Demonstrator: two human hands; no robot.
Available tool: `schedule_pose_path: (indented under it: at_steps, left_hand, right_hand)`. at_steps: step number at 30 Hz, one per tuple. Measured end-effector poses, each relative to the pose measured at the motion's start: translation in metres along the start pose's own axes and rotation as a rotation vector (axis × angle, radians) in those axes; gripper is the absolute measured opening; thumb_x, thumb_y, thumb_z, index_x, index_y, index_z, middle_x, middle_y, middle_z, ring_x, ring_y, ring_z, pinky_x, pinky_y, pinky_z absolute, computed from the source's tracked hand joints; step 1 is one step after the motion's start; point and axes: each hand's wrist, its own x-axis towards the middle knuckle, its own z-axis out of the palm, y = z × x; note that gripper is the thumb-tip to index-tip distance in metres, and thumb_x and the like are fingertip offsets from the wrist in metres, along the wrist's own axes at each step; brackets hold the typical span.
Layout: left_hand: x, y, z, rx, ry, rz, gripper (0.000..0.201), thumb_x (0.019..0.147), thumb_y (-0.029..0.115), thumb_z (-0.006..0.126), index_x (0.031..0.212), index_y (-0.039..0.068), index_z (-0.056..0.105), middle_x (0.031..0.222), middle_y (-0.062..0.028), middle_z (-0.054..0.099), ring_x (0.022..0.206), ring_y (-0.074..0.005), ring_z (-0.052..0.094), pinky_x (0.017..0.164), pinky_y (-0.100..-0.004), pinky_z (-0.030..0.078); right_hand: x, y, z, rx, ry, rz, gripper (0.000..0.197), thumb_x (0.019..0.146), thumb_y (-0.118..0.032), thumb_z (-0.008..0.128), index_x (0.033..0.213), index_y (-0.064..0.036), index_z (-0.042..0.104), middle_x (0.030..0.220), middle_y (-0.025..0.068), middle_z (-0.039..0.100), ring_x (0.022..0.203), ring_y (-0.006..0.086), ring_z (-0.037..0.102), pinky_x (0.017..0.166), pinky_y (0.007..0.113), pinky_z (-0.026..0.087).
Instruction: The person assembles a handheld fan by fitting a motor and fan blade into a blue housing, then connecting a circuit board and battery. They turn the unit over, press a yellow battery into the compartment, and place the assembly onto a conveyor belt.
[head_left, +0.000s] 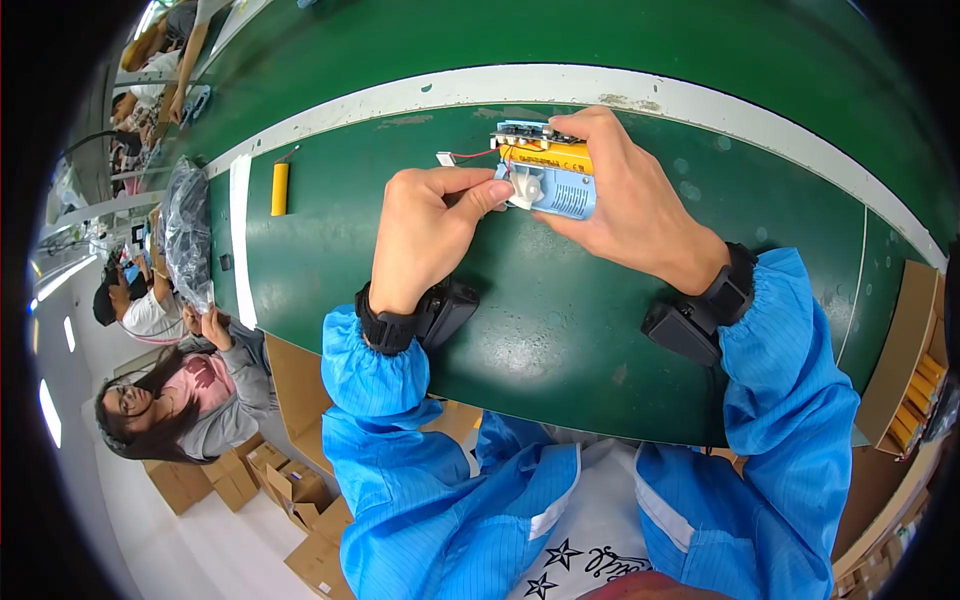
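Above the green worktop, my right hand [640,195] grips the right end of a small light-blue plastic housing [572,195] with a slotted vent. A yellow cylindrical battery [562,156] lies along the housing, and a dark circuit board [525,134] sits along the top edge. In the housing's left part is a white plastic piece [526,188]. My left hand [435,215] pinches the housing's left end beside this piece, thumb in front; the exact contact is partly hidden by the fingers. Thin red wires end in a white connector [446,159], hanging free to the left.
Another yellow battery [280,189] with wires lies at the worktop's left, near a white strip [241,240]. Clear plastic bags [187,230] lie beyond it, near a seated co-worker [190,390]. At right, a cardboard box [905,350] holds several yellow batteries. A white rail [420,92] borders the far edge.
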Motion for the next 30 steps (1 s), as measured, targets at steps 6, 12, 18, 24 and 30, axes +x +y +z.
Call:
schedule_pose_path:
  at_steps: [6, 12, 18, 24, 30]
  left_hand:
    - [0.009, 0.004, -0.004, 0.022, -0.100, -0.038, 0.019, 0.085, 0.014, 0.072, 0.092, -0.004, 0.072, 0.070, -0.0119, 0.070, 0.060, -0.0143, 0.060, 0.057, -0.0292, 0.048]
    - [0.020, 0.013, -0.012, 0.029, -0.221, -0.046, 0.017, 0.085, 0.013, 0.071, 0.090, -0.004, 0.072, 0.067, -0.0116, 0.068, 0.059, -0.0150, 0.060, 0.057, -0.0305, 0.048]
    - [0.017, 0.016, -0.010, 0.215, -0.189, 0.040, 0.019, 0.084, 0.013, 0.072, 0.091, -0.005, 0.071, 0.067, -0.0139, 0.067, 0.061, -0.0156, 0.063, 0.057, -0.0312, 0.049]
    - [-0.008, 0.005, 0.008, -0.090, 0.063, -0.049, 0.019, 0.083, 0.011, 0.074, 0.093, -0.005, 0.071, 0.070, -0.0153, 0.069, 0.062, -0.0136, 0.065, 0.056, -0.0294, 0.050]
    - [-0.009, -0.003, 0.007, -0.256, 0.076, -0.044, 0.018, 0.083, 0.010, 0.074, 0.095, -0.004, 0.072, 0.071, -0.0125, 0.070, 0.061, -0.0097, 0.063, 0.055, -0.0263, 0.049]
  right_hand:
    - [-0.001, 0.000, -0.001, -0.023, -0.011, -0.013, 0.074, 0.068, -0.011, 0.084, 0.126, 0.0011, 0.039, 0.117, 0.0209, 0.049, 0.099, 0.0407, 0.059, 0.083, 0.042, 0.051]
    - [0.000, -0.001, -0.002, -0.028, -0.028, 0.001, 0.075, 0.068, -0.011, 0.084, 0.126, 0.0011, 0.039, 0.118, 0.0212, 0.048, 0.100, 0.0406, 0.059, 0.083, 0.042, 0.050]
    - [-0.001, 0.001, -0.002, -0.021, -0.026, 0.034, 0.075, 0.068, -0.011, 0.085, 0.126, 0.0002, 0.039, 0.118, 0.0211, 0.049, 0.101, 0.0394, 0.059, 0.084, 0.041, 0.050]
    - [-0.001, 0.000, -0.002, -0.040, -0.027, 0.029, 0.077, 0.066, -0.012, 0.086, 0.126, -0.0008, 0.039, 0.117, 0.0209, 0.050, 0.102, 0.0378, 0.060, 0.086, 0.040, 0.051]
    - [-0.001, 0.000, 0.001, -0.064, -0.031, 0.056, 0.079, 0.065, -0.013, 0.088, 0.127, -0.0023, 0.040, 0.119, 0.0205, 0.049, 0.103, 0.0361, 0.061, 0.087, 0.039, 0.051]
